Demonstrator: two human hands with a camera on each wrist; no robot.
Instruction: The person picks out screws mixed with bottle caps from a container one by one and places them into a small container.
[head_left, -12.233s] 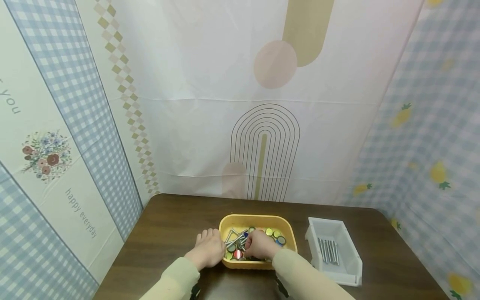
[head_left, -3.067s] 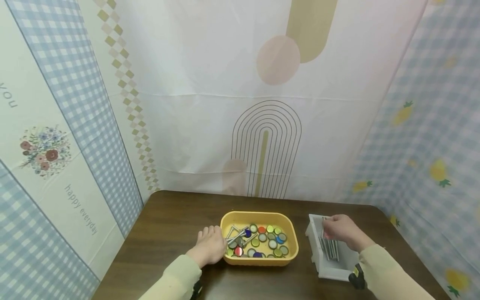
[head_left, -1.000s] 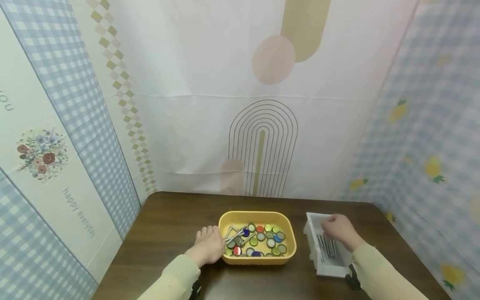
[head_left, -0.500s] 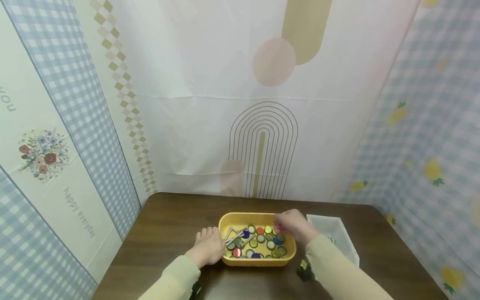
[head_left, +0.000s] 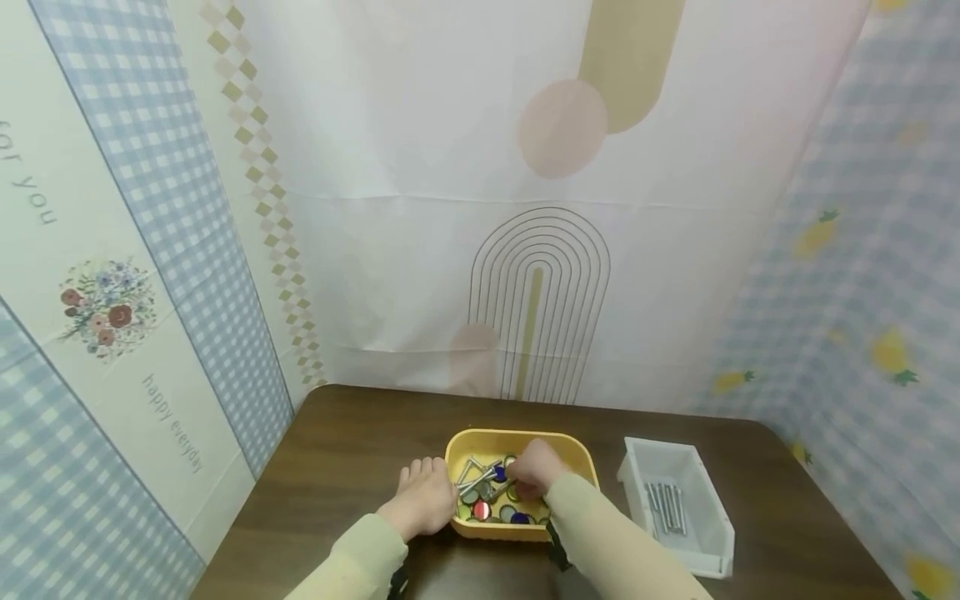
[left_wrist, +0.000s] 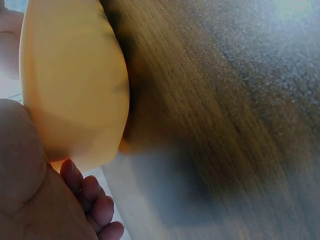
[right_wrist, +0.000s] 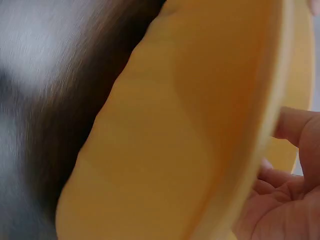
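Observation:
A yellow plastic bin (head_left: 517,432) stands mid-table, holding loose bottle caps (head_left: 482,509) and several long metal bolts (head_left: 477,482). At its left end, my left hand (head_left: 427,498) holds the rim, palm at the edge and fingers curled near the outer wall (left_wrist: 75,85). Inside the bin is my right hand (head_left: 538,467), its fingers reaching down beside a bolt (head_left: 501,490). In the right wrist view the bin's near wall (right_wrist: 150,150) hides the right fingertips (right_wrist: 267,165), so I cannot tell whether they hold a bolt.
To the right is a white plastic tray (head_left: 708,500) with several bolts (head_left: 667,507) lying roughly side by side. Both containers stand on a dark brown wooden table (head_left: 352,442). Behind it hangs a patterned curtain (head_left: 405,267).
My right hand was over the white tray and let a bolt go there, then moved left into the yellow bin. My left hand has stayed at the bin's left end.

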